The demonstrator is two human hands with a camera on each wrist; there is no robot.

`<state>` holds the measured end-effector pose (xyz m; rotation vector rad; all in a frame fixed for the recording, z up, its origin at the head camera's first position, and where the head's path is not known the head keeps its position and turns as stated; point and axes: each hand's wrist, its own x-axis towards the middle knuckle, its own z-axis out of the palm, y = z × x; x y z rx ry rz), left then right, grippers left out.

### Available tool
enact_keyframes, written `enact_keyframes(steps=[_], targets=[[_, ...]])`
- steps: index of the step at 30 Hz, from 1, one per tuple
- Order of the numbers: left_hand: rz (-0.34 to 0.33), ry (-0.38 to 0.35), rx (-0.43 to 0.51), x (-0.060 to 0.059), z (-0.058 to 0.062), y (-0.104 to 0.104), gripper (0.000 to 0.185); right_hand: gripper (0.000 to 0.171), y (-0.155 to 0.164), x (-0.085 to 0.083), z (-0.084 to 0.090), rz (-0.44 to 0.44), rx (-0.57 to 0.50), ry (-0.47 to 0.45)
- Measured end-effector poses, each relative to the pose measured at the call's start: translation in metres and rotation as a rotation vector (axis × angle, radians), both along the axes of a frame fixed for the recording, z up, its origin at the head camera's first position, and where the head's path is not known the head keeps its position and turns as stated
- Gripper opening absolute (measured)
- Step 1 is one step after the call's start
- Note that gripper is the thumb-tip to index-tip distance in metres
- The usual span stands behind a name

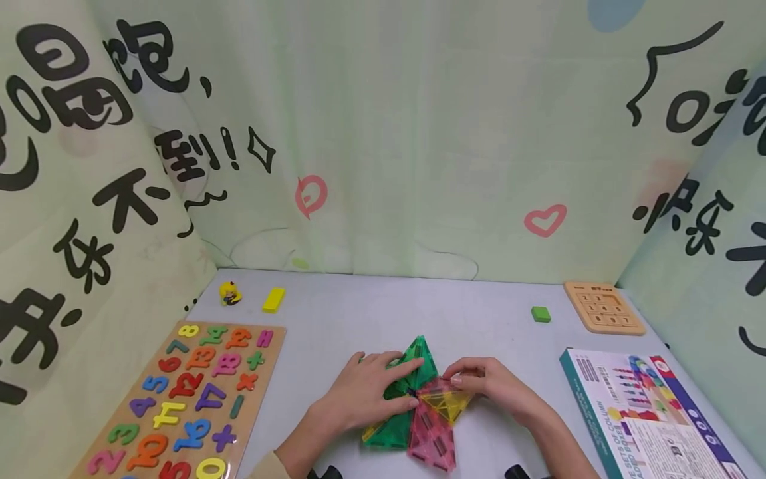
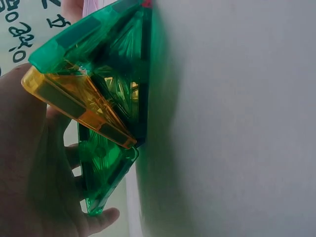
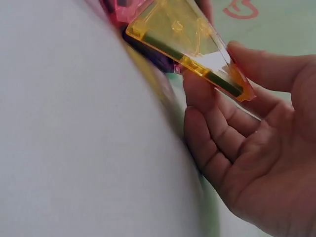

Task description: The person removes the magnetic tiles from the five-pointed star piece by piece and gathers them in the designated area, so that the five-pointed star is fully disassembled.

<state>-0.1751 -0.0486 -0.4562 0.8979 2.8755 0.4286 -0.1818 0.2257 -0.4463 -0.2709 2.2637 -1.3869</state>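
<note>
A built shape of see-through magnetic tiles stands on the white table, with green tiles [image 1: 422,359] on the left and pink tiles [image 1: 432,436] at the front right. My left hand [image 1: 374,389] holds the green side, thumb and fingers spread over it. In the left wrist view an orange-yellow triangle tile [image 2: 81,106] leans between the green ones. Thumb and fingers of my right hand [image 1: 493,386] pinch a yellow triangle tile [image 3: 173,34] by its outer corner, where it meets the pink tiles. That tile slants above the table in the right wrist view.
A wooden number board [image 1: 197,399] lies at left, with a small yellow figure [image 1: 229,293] and a yellow block [image 1: 273,300] behind it. At right are a green block [image 1: 541,314], a wooden number puzzle [image 1: 604,307] and a printed box [image 1: 646,412]. Printed curtains [image 1: 383,133] enclose the table.
</note>
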Motion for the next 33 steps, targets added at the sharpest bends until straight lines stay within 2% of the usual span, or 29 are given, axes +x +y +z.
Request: enact_keyframes(steps=[4,11,20,25,28,33], targets=[[0.007,-0.013,-0.006,0.000,0.000,0.001,0.063,0.033,0.004,-0.004,-0.005,-0.068,-0.088,-0.077],[0.033,-0.002,0.019,0.001,0.000,0.000,0.063,0.030,0.008,-0.005,-0.011,-0.121,-0.178,-0.127],[0.050,0.012,0.027,0.002,-0.003,0.003,0.063,0.021,0.011,-0.004,-0.016,-0.148,-0.301,-0.124],[0.069,0.044,0.046,0.004,-0.002,0.008,0.062,0.013,0.009,-0.003,-0.018,-0.165,-0.363,-0.125],[0.079,0.068,0.083,0.008,0.002,0.012,0.056,0.010,0.007,-0.002,-0.019,-0.192,-0.385,-0.121],[0.104,0.070,0.181,0.014,0.008,0.020,0.035,0.010,0.003,-0.004,-0.021,-0.228,-0.413,-0.103]])
